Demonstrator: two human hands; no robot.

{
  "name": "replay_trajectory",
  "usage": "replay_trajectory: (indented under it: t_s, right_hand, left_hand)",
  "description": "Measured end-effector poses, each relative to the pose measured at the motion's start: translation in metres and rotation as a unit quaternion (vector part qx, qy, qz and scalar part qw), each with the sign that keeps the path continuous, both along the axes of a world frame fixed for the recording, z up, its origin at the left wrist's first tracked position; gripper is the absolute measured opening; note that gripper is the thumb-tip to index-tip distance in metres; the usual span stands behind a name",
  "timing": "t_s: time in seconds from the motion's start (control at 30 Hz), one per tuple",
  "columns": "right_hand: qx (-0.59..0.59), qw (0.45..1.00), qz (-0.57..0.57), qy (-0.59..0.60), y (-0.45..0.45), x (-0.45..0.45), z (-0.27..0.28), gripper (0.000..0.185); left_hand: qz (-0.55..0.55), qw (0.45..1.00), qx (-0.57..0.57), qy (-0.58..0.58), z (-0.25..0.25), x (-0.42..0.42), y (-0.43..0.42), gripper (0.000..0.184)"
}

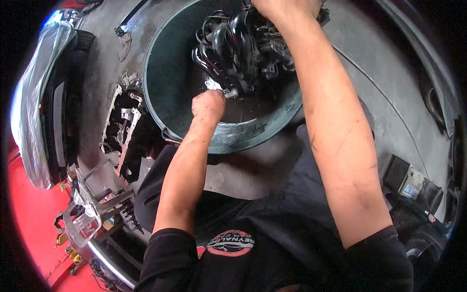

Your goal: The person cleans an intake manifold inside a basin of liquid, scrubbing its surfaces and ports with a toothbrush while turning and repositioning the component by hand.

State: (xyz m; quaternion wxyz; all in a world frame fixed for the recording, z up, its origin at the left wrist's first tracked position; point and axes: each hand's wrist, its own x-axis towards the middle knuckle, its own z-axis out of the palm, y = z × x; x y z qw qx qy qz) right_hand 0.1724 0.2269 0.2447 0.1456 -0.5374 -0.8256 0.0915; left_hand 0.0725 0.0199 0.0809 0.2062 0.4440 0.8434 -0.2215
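A black engine part with curved pipes, like an intake manifold (pixel 236 34), lies in a round dark green tub (pixel 163 63). My left hand (pixel 209 104) is closed in a fist low inside the tub, at the near end of the manifold. Something pale and short pokes out beside its fingers, but its kind is not clear. A bright white patch shows just above the knuckles. My right hand (pixel 288 7) is at the top edge of the view, over the manifold's far right side. Its fingers are out of sight, so its grip is hidden.
An engine block (pixel 121 129) with a piston showing stands on the floor left of the tub. A plastic-covered car part (pixel 36 102) is farther left. A cable (pixel 389 104) runs along the floor at right, near a dark box (pixel 413 182).
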Motion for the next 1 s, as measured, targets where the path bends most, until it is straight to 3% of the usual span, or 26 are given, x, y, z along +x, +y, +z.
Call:
replay_trajectory:
  t_s: [0.07, 0.4, 0.53, 0.63, 0.77, 0.87, 0.93, 1.0]
  right_hand:
    - [0.024, 1.0, -0.021, -0.002, -0.004, -0.002, 0.0, 0.041]
    - [0.068, 0.997, -0.018, -0.024, -0.005, -0.001, -0.007, 0.043]
    - [0.001, 0.999, 0.017, -0.028, 0.01, 0.001, -0.007, 0.041]
    - [0.015, 1.0, 0.011, -0.01, 0.006, 0.001, -0.002, 0.039]
    - [0.057, 0.998, 0.005, -0.003, -0.002, 0.003, -0.004, 0.039]
    - [-0.051, 0.998, 0.01, -0.044, 0.006, 0.0, 0.009, 0.04]
    - [0.034, 0.999, -0.013, -0.024, -0.002, -0.004, -0.005, 0.039]
    - [0.079, 0.996, -0.017, -0.023, 0.007, -0.004, -0.007, 0.039]
  left_hand:
    - [-0.034, 0.999, -0.027, -0.027, -0.007, 0.006, -0.007, 0.028]
    - [-0.07, 0.992, 0.105, 0.006, -0.058, -0.039, -0.007, 0.019]
    - [-0.071, 0.983, 0.151, 0.079, -0.009, -0.062, -0.021, 0.024]
    - [-0.047, 0.995, 0.075, 0.04, 0.008, -0.078, -0.03, 0.028]
    - [-0.025, 0.998, -0.011, 0.062, -0.054, -0.066, -0.051, 0.023]
    - [0.069, 0.995, -0.073, 0.015, -0.102, -0.048, -0.054, 0.028]
    - [0.116, 0.986, -0.116, -0.023, -0.165, -0.042, -0.065, 0.03]
    - [0.106, 0.984, -0.12, -0.084, -0.162, -0.017, -0.058, 0.033]
